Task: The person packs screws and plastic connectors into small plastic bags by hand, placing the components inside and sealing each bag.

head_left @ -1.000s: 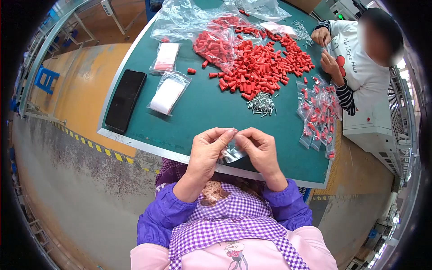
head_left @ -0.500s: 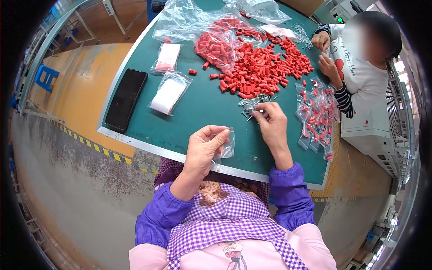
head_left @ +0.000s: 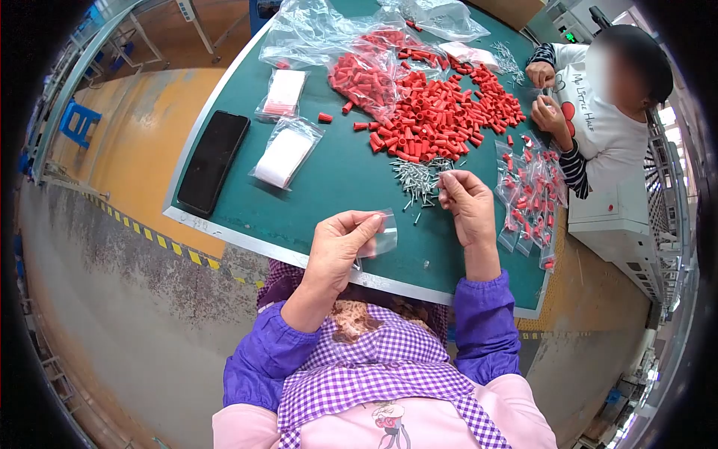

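Near the front edge of the green table, my left hand pinches a small clear plastic bag between thumb and fingers. My right hand is raised just right of a pile of silver screws, its thumb and fingertips pressed together. Whatever lies between those fingertips is too small to make out. Behind the screws spreads a big heap of red plastic caps. Right of my right hand lie several filled clear bags with red pieces inside.
A black phone and two packs of small bags, one white pack nearer me, lie on the left of the table. Large clear plastic bags lie at the back. A co-worker handles small items at the right edge.
My right hand has lifted off the screw pile and moved right, fingertips together, uncovering more screws. My left hand still holds the bag, nearly unmoved.
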{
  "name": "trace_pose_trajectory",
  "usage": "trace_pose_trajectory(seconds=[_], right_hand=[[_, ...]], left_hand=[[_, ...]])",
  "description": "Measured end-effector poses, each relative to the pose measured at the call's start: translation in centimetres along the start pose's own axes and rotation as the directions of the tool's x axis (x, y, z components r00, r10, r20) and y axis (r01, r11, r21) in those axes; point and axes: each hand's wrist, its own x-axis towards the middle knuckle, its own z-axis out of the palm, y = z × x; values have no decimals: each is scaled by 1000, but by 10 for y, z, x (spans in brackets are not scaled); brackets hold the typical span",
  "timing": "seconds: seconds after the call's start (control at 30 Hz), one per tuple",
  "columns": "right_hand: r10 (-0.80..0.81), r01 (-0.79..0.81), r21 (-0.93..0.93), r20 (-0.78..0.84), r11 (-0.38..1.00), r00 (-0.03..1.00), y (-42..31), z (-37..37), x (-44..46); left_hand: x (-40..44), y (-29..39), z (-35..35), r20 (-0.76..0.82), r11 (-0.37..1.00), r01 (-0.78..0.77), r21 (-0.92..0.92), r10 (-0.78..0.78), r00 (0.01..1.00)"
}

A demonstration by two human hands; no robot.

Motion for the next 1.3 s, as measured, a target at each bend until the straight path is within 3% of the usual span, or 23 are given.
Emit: trace_pose_trajectory(seconds=[0.03, 0.1, 0.17, 0.23, 0.37, 0.5, 0.57, 0.73, 0.8, 0.9, 0.97, 1.17, 1.23, 1.27, 1.3], right_hand=[[1, -1, -1, 0, 1000, 1000, -2, -3, -1], [-129, 144, -448, 65, 882, 990, -9, -6, -9], [-97, 117, -560, 65, 820, 993, -16, -4, -18], [-249, 363, -744, 267, 561, 931, -19, -1, -25], [-294, 450, -835, 365, 315, 883, -14, 1, -26], [-271, 464, -852, 400, 242, 876, -12, 6, -25], [-186, 448, -873, 416, 193, 890, -16, 10, -25], [-109, 442, -865, 428, 239, 897, -22, 9, -21], [-85, 430, -864, 423, 262, 902, -21, 8, -19], [-92, 355, -855, 347, 377, 933, -16, 4, -19], [-12, 131, -778, 157, 614, 988, -18, 7, -24], [85, 2, -521, 143, 853, 986, -19, 1, -23], [70, 28, -509, 174, 861, 982, -26, 9, -26], [52, 54, -498, 196, 865, 979, -31, 12, -28], [54, 53, -497, 198, 866, 979, -36, 17, -32]], left_hand=[[0, 0, 0, 4, 1000, -16, 23, 16, 1000], [0, -1, 0, 18, 998, -49, 45, 48, 999], [0, -1, 1, 35, 995, -82, 64, 80, 996], [0, 1, 3, 33, 996, -64, 65, 62, 998], [-1, 1, 6, 39, 985, -82, 155, 76, 996], [-2, -4, 9, 60, 959, -195, 208, 186, 981], [-1, -7, 8, 60, 941, -250, 230, 242, 968], [3, -11, 7, 63, 907, -368, 205, 363, 930], [0, -5, 7, 42, 921, -302, 245, 301, 953], [-3, -1, 9, 21, 937, -224, 267, 226, 974], [-3, -3, 7, 22, 945, -213, 250, 214, 976], [-2, -8, 4, 27, 948, -194, 252, 193, 981], [0, -14, 2, 53, 877, -306, 371, 309, 950], [4, -19, 2, 80, 807, -440, 394, 447, 891], [4, -18, 3, 77, 807, -438, 395, 447, 891]])
